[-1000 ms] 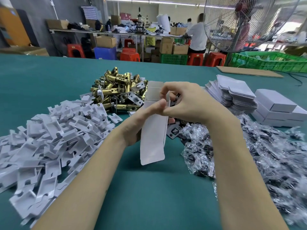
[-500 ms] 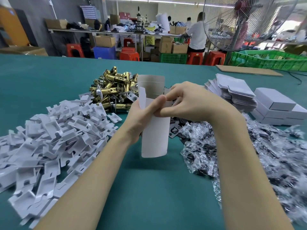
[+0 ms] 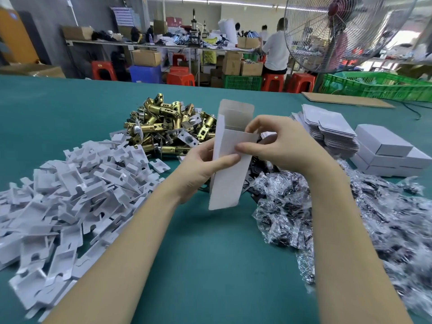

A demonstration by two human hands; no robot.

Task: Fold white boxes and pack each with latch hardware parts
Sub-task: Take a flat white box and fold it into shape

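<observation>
The box (image 3: 230, 164) is standing nearly upright in mid-air above the table (image 3: 210, 265), its top end open with the tuck flap (image 3: 236, 111) sticking up, its lower end hanging free; held this way, the open mouth is facing the person, which looks meant for squaring the sleeve and then dropping parts in. The left hand (image 3: 198, 170) is gripping the box from its left side, thumb pressing across the front panel and the other fingers hidden behind it, so the grip is closed on the box and is steadying it; the right hand (image 3: 280, 143) is pinching the upper right edge of the box, thumb on the front panel and fingers curling over the rim, seemingly working a side flap inward.

Everything else is lying within reach of the box; behind it and to its left, the brass latches (image 3: 168, 127) are sitting in a heap; further left and nearer the person, the white inserts (image 3: 70, 195) are spreading in a wide pile; to the right of the box and lower, the bagged parts (image 3: 350, 218) in clear plastic are covering that side of the table, with a few dark plates (image 3: 254, 181) showing just behind the box's lower end. Right of the box and further back, the flat blanks (image 3: 327, 127) are waiting in a stack, and beyond them the finished boxes (image 3: 388, 153) are piling up, so supply and output are both staying on the right side.
</observation>
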